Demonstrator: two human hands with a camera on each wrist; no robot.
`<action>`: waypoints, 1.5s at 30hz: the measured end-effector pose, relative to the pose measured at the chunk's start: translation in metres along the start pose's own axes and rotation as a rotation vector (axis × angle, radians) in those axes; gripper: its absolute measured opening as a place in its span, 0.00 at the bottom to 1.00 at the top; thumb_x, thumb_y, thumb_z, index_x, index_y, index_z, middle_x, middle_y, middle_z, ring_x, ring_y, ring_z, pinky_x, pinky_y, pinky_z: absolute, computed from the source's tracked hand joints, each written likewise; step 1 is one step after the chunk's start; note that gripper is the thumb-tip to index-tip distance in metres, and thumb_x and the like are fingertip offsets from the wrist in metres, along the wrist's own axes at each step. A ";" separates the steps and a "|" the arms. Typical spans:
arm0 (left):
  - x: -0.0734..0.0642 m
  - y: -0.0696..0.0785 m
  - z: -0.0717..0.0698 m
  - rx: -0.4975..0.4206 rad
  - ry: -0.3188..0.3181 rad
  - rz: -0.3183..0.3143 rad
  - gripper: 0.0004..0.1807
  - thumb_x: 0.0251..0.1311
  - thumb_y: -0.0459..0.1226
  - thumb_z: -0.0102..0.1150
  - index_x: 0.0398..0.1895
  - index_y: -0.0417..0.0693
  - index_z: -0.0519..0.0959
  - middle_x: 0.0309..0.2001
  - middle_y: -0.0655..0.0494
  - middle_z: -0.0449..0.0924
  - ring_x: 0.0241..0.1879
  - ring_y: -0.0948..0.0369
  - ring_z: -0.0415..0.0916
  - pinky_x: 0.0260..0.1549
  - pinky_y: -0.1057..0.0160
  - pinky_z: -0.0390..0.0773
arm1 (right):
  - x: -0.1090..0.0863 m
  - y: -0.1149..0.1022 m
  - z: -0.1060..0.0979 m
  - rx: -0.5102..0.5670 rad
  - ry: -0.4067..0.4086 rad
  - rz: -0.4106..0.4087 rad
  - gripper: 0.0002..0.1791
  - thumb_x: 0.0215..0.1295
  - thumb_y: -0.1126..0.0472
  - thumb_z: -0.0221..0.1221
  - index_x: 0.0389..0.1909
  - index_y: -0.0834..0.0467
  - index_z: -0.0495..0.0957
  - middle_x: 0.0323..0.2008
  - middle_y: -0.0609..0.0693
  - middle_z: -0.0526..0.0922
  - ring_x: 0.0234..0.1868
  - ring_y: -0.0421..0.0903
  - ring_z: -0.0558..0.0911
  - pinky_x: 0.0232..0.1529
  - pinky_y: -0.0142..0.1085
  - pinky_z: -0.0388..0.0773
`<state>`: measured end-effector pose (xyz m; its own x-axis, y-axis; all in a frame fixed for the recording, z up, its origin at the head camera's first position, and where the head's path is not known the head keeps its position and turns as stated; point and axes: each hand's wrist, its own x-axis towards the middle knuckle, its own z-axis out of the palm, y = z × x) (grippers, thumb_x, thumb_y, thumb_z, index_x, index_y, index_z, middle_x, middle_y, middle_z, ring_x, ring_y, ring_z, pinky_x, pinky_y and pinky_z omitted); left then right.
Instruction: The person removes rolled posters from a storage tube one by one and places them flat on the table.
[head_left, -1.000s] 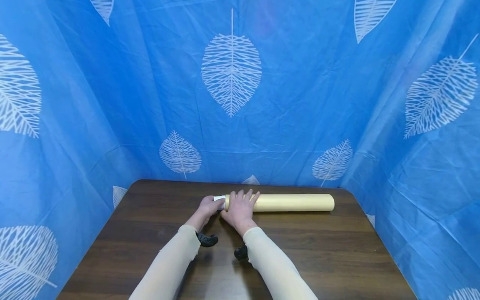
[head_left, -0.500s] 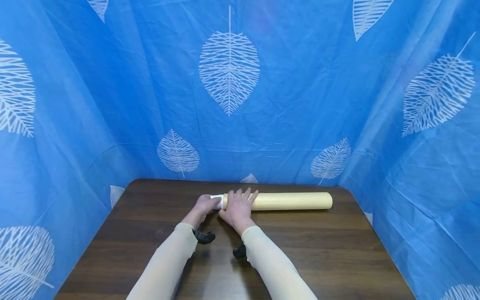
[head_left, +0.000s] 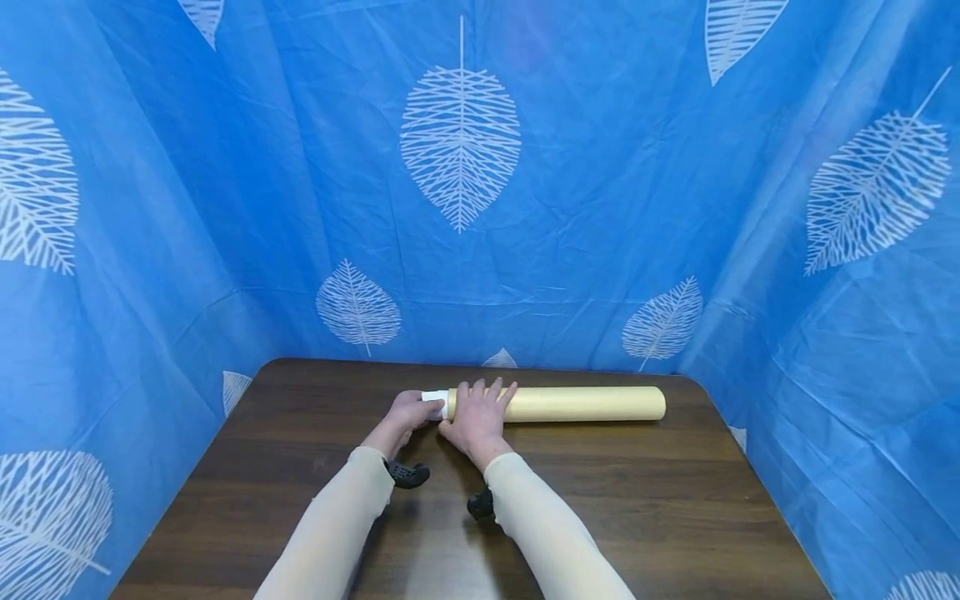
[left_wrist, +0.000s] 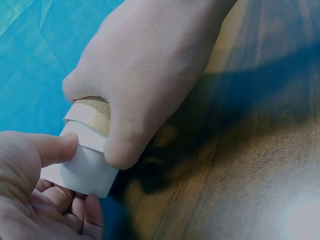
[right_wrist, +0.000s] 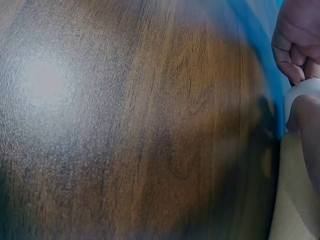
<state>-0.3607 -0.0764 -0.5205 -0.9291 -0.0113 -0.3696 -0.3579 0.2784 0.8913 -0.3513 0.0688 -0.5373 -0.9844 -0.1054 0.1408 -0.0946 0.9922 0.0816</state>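
A long pale yellow tube [head_left: 585, 403] lies crosswise near the table's back edge. From its left end sticks a short white cylindrical piece [left_wrist: 87, 170]; whether it is a cap, a roll or an inner tube I cannot tell. My left hand [head_left: 407, 412] pinches this white piece, thumb on its upper side and fingers curled beneath. My right hand [head_left: 477, 423] grips the tube close to that end, its fingers spread over the top and its thumb on the near side. In the right wrist view only the right thumb [right_wrist: 306, 125] shows, at the edge of the white piece.
The dark wooden table [head_left: 652, 500] reaches toward me, with a bright reflection at its front. Blue cloth [head_left: 570, 208] with white leaf prints hangs behind it and on both sides. Black straps with small devices [head_left: 407, 475] sit at both wrists.
My left hand has shifted slightly left, and its thumb lies a little farther from the tube's end. The right hand keeps its hold, and the tube looks unmoved apart from slight camera sway.
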 end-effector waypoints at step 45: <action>-0.004 0.005 -0.013 0.070 0.093 -0.124 0.37 0.66 0.45 0.67 0.68 0.28 0.68 0.65 0.32 0.70 0.59 0.41 0.69 0.65 0.41 0.68 | -0.001 -0.004 -0.002 0.002 -0.027 0.041 0.50 0.59 0.26 0.58 0.75 0.53 0.67 0.68 0.58 0.73 0.71 0.73 0.62 0.67 0.76 0.45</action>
<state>-0.3598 -0.0872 -0.5109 -0.8838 -0.1378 -0.4471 -0.4664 0.3358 0.8184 -0.3498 0.0649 -0.5360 -0.9912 -0.0624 0.1168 -0.0539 0.9957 0.0747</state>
